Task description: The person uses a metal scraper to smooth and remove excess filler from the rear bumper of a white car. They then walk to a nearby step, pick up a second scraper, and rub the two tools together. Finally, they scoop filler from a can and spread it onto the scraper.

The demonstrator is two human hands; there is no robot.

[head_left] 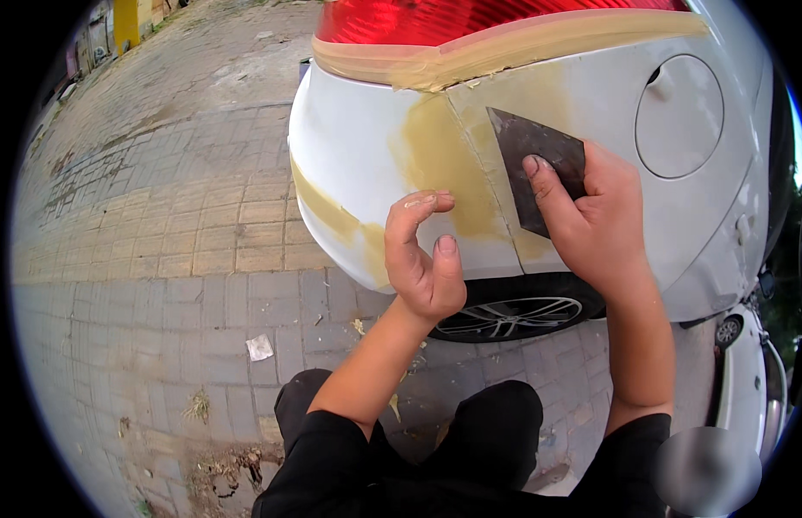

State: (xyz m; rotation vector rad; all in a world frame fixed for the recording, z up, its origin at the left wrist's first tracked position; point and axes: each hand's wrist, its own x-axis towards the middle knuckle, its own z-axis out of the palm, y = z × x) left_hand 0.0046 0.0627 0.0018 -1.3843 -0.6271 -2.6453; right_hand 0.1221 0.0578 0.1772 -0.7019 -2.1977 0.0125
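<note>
My right hand grips a flat black putty spreader, thumb pressed on its face. The spreader's edge lies over the white car's rear side panel, beside the seam; whether it touches cannot be told. Yellowish putty covers both sides of that seam in a smooth patch. My left hand is held in front of the rear bumper. Its fingers curl loosely, the thumb stands apart, and nothing shows between them. Pale residue clings to its index finger.
Tan masking tape runs beneath the red tail light. A round fuel flap sits to the right. Below the panel is the wheel. A white scrap lies on the paving, and another white car stands at far right.
</note>
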